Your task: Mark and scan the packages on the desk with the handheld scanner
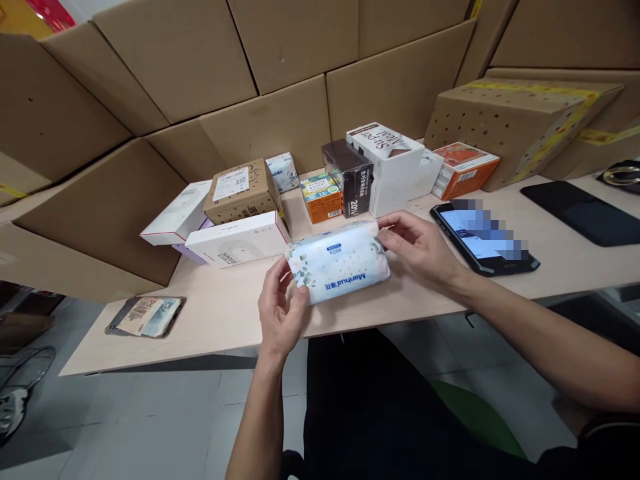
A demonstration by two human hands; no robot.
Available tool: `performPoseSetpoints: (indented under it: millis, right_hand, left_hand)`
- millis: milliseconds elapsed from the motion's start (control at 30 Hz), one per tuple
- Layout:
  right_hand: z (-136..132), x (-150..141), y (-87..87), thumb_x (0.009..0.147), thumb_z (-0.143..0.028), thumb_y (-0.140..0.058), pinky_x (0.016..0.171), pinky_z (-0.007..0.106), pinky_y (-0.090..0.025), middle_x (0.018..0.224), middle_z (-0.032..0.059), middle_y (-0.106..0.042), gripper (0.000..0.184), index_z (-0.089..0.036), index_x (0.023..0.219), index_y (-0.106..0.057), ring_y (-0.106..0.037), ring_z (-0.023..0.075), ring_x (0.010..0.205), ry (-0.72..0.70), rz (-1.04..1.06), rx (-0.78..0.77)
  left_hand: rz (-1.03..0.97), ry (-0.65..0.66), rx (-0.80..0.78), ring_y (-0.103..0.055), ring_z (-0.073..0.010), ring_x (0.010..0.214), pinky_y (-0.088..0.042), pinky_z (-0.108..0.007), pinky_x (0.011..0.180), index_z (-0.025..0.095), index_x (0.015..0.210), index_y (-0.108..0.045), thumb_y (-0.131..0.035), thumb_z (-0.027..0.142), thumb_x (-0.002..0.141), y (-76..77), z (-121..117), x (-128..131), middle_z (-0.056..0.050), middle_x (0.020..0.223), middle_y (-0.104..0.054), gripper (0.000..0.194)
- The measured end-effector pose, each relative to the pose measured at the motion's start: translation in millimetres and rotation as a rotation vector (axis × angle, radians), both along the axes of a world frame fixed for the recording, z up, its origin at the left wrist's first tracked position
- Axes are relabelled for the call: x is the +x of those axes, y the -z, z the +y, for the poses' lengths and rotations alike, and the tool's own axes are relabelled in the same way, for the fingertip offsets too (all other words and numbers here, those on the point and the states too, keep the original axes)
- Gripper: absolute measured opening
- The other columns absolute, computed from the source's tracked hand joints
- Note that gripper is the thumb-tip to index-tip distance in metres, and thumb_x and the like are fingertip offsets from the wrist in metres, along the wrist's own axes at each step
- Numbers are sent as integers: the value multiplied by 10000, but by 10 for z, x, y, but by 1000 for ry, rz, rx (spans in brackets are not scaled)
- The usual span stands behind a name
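Head view: tissue pack [337, 267] held between both hands, over the table [220, 300] near its front edge.
Left hand [280, 313] pinches one end, thumb on the printed face; right hand [420, 250] pinches the far top corner, thumb against fingers. White box [237, 241] just beyond the left grip, phone [467, 230] beside the right wrist. Pack looks soft, likely to crease: light, even pressure at both ends, no twist. Right grip sits high, so the lower corner could sag; fingers underneath would level it.
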State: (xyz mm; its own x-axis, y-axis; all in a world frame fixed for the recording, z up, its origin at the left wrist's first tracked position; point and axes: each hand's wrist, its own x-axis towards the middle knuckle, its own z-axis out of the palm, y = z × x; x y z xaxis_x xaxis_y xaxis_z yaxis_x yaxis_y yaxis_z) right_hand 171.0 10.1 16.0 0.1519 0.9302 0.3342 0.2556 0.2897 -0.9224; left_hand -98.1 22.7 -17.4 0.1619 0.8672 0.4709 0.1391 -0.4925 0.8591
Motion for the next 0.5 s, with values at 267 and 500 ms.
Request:
performPoseSetpoints:
  millis: [267, 500]
  right_hand:
    - [-22, 2, 16, 852, -514, -640, 719, 333, -537, 827, 21, -682, 275, -243, 883, -609, -638, 173, 749, 9, -84, 69]
    - [-31, 16, 63, 818, -353, -649, 819, 372, -554, 951, 39, -701, 234, -247, 1026, -633, -660, 199, 860, 4, -186, 157]
  left_hand:
    - [105, -4, 96, -526, -273, 1336, -518, -462, 1077, 305, 1536, -341, -658, 314, 894, 57, -22, -4, -135, 1458, -490, 716]
    - [237, -64, 295, -499, -266, 1292, -528, -438, 1018, 294, 1348, -532, -678, 207, 854, 44, -4, 0, -107, 1311, -494, 522]
